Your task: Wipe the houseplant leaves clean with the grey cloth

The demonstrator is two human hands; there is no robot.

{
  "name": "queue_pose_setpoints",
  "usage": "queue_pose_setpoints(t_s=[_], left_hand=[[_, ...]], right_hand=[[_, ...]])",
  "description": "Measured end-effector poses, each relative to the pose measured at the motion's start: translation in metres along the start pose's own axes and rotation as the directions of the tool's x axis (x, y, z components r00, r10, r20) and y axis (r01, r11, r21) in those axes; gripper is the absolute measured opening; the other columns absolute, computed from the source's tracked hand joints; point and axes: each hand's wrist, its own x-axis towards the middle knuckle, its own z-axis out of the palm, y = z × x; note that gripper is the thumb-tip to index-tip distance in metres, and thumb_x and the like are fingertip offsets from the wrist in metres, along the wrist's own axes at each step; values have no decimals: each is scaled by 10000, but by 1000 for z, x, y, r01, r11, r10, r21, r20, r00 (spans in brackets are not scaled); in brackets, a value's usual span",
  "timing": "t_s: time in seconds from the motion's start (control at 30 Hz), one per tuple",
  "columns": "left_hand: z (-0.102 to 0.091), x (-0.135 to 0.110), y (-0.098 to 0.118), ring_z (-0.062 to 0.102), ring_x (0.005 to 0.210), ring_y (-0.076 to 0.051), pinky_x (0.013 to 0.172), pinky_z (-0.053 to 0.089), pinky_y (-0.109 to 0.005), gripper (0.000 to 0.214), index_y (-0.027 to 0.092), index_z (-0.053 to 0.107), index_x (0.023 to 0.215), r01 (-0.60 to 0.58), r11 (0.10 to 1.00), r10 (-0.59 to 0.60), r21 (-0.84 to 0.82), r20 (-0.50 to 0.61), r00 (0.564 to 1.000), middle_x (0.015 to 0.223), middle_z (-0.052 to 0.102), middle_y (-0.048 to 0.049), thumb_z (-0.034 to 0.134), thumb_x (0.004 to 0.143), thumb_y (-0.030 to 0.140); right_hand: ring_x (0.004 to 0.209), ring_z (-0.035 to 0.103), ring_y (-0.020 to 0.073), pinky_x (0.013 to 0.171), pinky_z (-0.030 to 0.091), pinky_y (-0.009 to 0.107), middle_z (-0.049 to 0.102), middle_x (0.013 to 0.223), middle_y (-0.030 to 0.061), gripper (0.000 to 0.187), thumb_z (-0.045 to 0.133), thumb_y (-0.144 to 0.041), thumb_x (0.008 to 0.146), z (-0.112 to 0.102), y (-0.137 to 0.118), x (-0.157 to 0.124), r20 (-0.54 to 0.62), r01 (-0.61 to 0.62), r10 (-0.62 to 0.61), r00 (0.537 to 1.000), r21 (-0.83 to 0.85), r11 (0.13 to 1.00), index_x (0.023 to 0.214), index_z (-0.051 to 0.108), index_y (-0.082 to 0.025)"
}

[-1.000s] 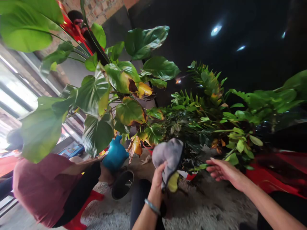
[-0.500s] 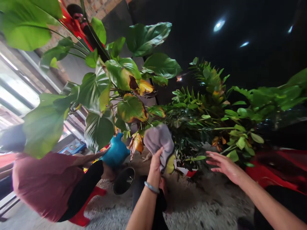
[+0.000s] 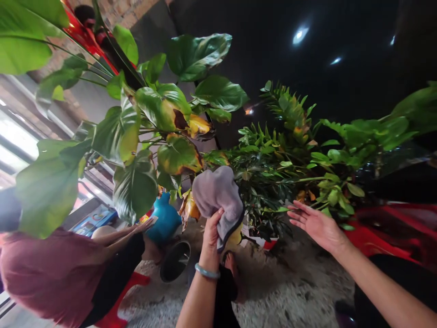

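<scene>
A grey cloth with a dark hem is gripped in my left hand, its upper part flopping above my thumb. A greyish bangle circles that wrist. To the right, my right hand hangs in the air with its fingers spread and holds nothing; it is nearest to the low green plants. Behind and left of the cloth grows a large-leaved plant, some of its leaves yellow and brown at the edges. A withered brown-yellow leaf hangs just left of the cloth.
A person in a pink shirt sits on a red stool at left, hands near a blue pot. A dark bucket stands on the rough floor. Red plastic furniture is at right, a dark shiny wall behind.
The cloth in my left hand is now more spread out and sits slightly left in view. My right hand has turned, showing more palm. The whole view has shifted a little.
</scene>
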Motion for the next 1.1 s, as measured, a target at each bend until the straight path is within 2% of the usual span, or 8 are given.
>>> queue_pose_setpoints(t_s=[0.1, 0.23, 0.33, 0.47, 0.6, 0.77, 0.87, 1.1], left_hand=[[5, -1, -28, 742, 729, -225, 755, 585, -309, 372, 157, 716, 772, -23, 995, 22, 96, 6, 1000, 757, 791, -38, 882, 441, 190], [-9, -19, -57, 745, 759, -283, 763, 584, -367, 464, 131, 744, 818, 111, 954, -162, 278, 167, 973, 767, 794, -86, 916, 395, 211], [-8, -27, -33, 750, 813, -311, 789, 587, -385, 495, 128, 741, 847, 92, 961, -148, 259, 202, 968, 794, 797, -91, 912, 393, 222], [29, -9, 16, 737, 945, -305, 862, 578, -368, 465, 159, 723, 855, -127, 983, 109, 129, 139, 984, 847, 798, -64, 890, 430, 252], [57, 15, 5, 724, 966, -274, 912, 547, -366, 445, 159, 712, 879, -192, 979, 186, 74, 80, 979, 809, 783, -55, 861, 464, 219], [21, -7, -59, 736, 819, -298, 843, 563, -403, 525, 118, 745, 876, 43, 977, -80, 211, 168, 983, 813, 791, -98, 908, 387, 213], [6, -30, -61, 741, 864, -330, 850, 569, -412, 542, 112, 752, 876, 128, 970, -175, 205, 229, 958, 843, 796, -120, 929, 377, 229], [101, -1, -1, 729, 899, -274, 854, 562, -348, 508, 129, 753, 941, -183, 976, 148, 121, 250, 957, 905, 796, -88, 868, 454, 220]], right_hand=[[1075, 699, 291, 994, 515, 473, 786, 972, 78, 241, 625, -284, 780, 3, 3, 3, -22, 6, -5, 1000, 21, 1000, 998, 724, -259], [1063, 707, 305, 989, 516, 491, 788, 978, 79, 232, 650, -305, 769, 0, 6, 6, -7, 24, -24, 1000, 14, 1000, 977, 741, -257], [1049, 712, 311, 996, 511, 497, 791, 978, 80, 238, 679, -341, 747, -4, 6, 8, 5, 27, -27, 1000, 36, 999, 956, 761, -261], [1029, 713, 325, 1004, 499, 528, 790, 961, 83, 239, 713, -386, 723, -6, 8, 11, 15, 15, -16, 1000, 44, 999, 926, 771, -275], [1012, 714, 316, 982, 512, 518, 791, 975, 72, 223, 707, -348, 723, -4, 9, 13, 15, 8, -9, 1000, 63, 998, 926, 770, -283], [968, 725, 301, 926, 543, 481, 791, 969, 77, 224, 691, -306, 739, -4, 8, 10, 16, -3, 1, 1000, 73, 997, 945, 767, -261], [967, 721, 291, 927, 543, 464, 785, 985, 80, 244, 708, -309, 723, -3, 6, 6, -3, -15, 15, 1000, 62, 998, 955, 760, -255], [939, 718, 281, 947, 534, 486, 783, 940, 73, 207, 682, -356, 755, 5, 4, 8, -32, -33, 36, 999, 101, 994, 924, 753, -259]])
